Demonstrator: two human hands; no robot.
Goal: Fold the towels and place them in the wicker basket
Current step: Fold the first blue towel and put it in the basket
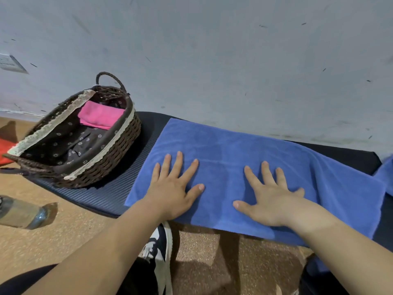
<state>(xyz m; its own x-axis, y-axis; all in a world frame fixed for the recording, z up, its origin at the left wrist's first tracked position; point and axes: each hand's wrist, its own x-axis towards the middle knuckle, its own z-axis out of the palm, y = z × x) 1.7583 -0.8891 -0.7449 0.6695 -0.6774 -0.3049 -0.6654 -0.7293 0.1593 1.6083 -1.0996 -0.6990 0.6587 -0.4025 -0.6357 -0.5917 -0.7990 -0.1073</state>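
I find the blue towel [244, 150] spread flat on the black ribbed mat [110, 194], near the wicker basket [110, 165] on its right and not touching it. Its near edge overhangs the mat.

The left hand [174, 188] lies palm down on the part of the towel nearer the basket. The right hand [270, 201] lies palm down on the part farther from it. All fingers [177, 165] are straight and spread, pressing on the cloth and gripping nothing.

The basket stands on the same mat, lined with dark flowered fabric trimmed in lace. A folded pink towel [100, 114] lies inside at its far end.

A plastic bottle [21, 213] lies on the floor in front of the basket.
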